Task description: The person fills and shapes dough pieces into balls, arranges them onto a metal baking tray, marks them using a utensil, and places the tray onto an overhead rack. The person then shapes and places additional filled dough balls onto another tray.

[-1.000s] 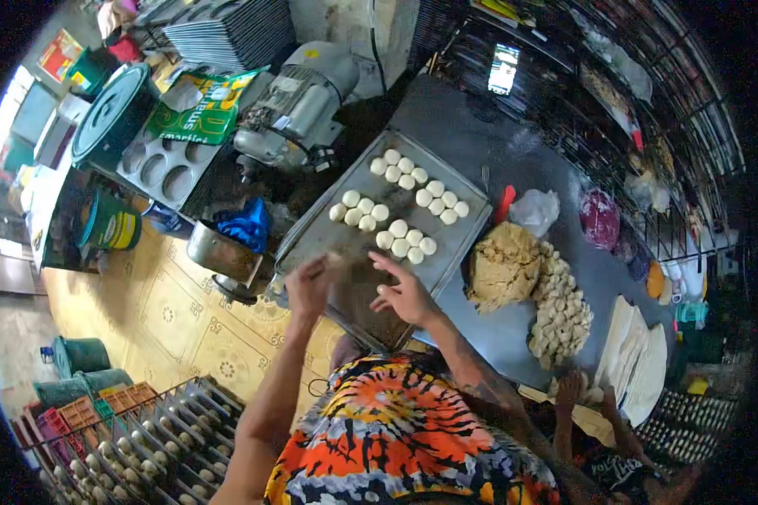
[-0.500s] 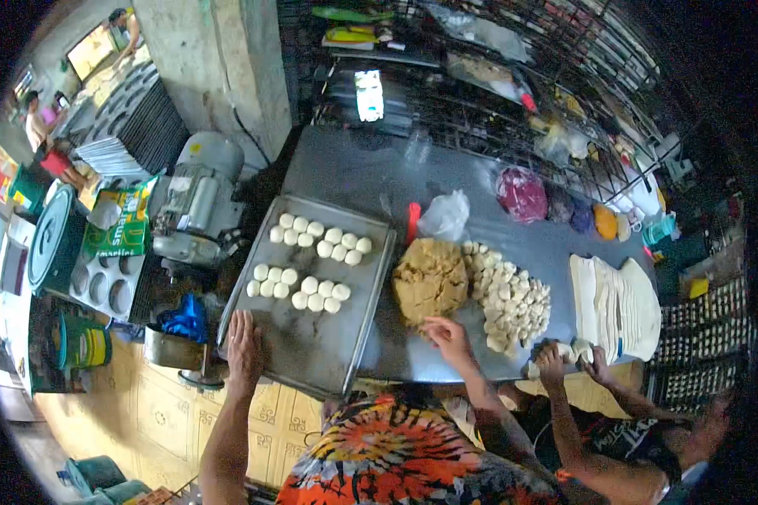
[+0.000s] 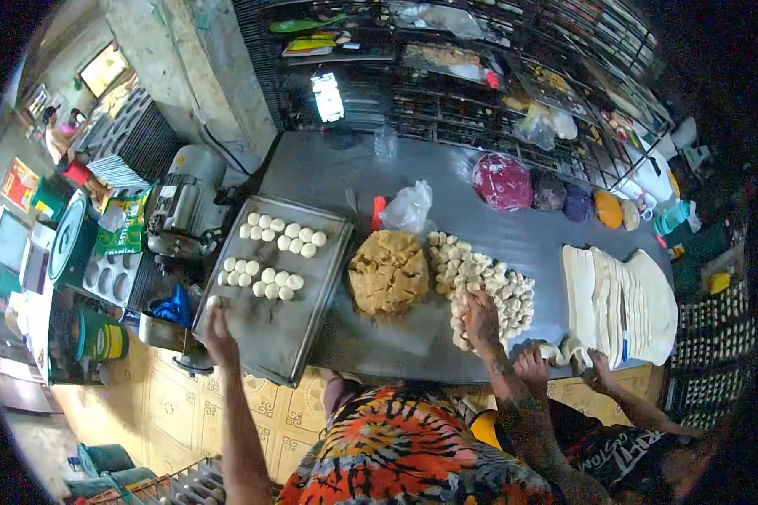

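Note:
My left hand (image 3: 221,337) is raised at the near left edge of the metal tray (image 3: 299,353), seen edge-on, with a small pale dough ball (image 3: 213,300) at its fingertips. Several rows of round white dough balls (image 3: 274,284) sit on that tray. My right hand (image 3: 482,326) reaches into the heap of small dough pieces (image 3: 509,295), its fingers curled down onto them; the fingertips are partly hidden. Between tray and heap lies a large mound of crumbly brown filling (image 3: 387,273).
A co-worker's hands (image 3: 531,370) handle dough at the near edge, beside stacked dough strips (image 3: 623,295). A plastic bag (image 3: 408,206) and wrapped coloured lumps (image 3: 503,181) lie farther back. Left of the tray stands a motor-driven machine (image 3: 189,198); racks line the back.
My right hand has moved from the brown filling rightward into the dough pieces. My left hand has lifted from lying flat on the tray edge and turned on its side. The view has shifted.

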Motion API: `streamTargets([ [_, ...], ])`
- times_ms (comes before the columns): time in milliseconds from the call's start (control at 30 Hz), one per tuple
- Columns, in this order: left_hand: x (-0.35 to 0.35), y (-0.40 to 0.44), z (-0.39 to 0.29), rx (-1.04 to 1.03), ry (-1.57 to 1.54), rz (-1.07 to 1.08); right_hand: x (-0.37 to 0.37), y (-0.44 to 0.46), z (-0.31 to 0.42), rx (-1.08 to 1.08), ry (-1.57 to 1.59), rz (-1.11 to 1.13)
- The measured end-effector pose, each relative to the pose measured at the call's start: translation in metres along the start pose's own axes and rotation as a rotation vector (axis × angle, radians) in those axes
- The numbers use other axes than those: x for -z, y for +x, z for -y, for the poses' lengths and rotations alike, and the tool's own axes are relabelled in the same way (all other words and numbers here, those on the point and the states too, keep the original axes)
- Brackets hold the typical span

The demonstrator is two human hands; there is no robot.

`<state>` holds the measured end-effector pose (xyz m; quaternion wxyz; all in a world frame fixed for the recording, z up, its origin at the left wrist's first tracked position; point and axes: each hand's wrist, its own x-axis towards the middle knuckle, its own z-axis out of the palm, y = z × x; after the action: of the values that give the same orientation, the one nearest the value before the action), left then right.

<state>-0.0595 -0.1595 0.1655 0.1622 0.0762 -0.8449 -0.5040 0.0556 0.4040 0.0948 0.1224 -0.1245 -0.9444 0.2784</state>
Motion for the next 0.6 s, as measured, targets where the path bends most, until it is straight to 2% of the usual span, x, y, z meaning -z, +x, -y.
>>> streamTargets([
  [33,-0.017,-0.019,-0.008,0.002,0.003,-0.002,0.008,0.001,-0.003,0.002,0.002,0.003],
  [167,-0.082,-0.11,-0.014,0.047,-0.109,0.138,0.021,0.001,-0.018,-0.037,-0.306,0.009],
  [233,-0.094,-0.125,-0.055,0.303,-0.28,0.32,0.025,0.002,-0.022,0.056,-0.237,-0.062],
  [333,-0.131,-0.13,-0.06,0.161,-0.457,0.491,0.014,0.007,-0.035,0.017,-0.314,-0.067],
  [400,-0.15,-0.117,-0.055,-0.094,-0.312,0.654,0.012,0.018,-0.034,-0.12,-0.067,-0.021],
  [433,-0.164,-0.116,-0.059,0.061,-0.311,0.645,0.02,0.018,-0.008,-0.187,0.071,-0.023],
  [467,-0.162,-0.11,-0.057,0.076,-0.305,0.667,0.019,0.018,0.022,-0.212,0.066,-0.014],
  [533,-0.153,-0.112,-0.055,0.149,-0.252,0.919,0.006,-0.006,0.09,-0.096,0.57,-0.041],
  [567,-0.153,-0.107,-0.057,0.171,-0.232,1.041,-0.006,-0.024,0.116,-0.212,0.476,0.121],
  [600,-0.154,-0.102,-0.059,0.188,-0.215,1.158,-0.036,-0.043,0.127,-0.171,0.588,0.252],
])
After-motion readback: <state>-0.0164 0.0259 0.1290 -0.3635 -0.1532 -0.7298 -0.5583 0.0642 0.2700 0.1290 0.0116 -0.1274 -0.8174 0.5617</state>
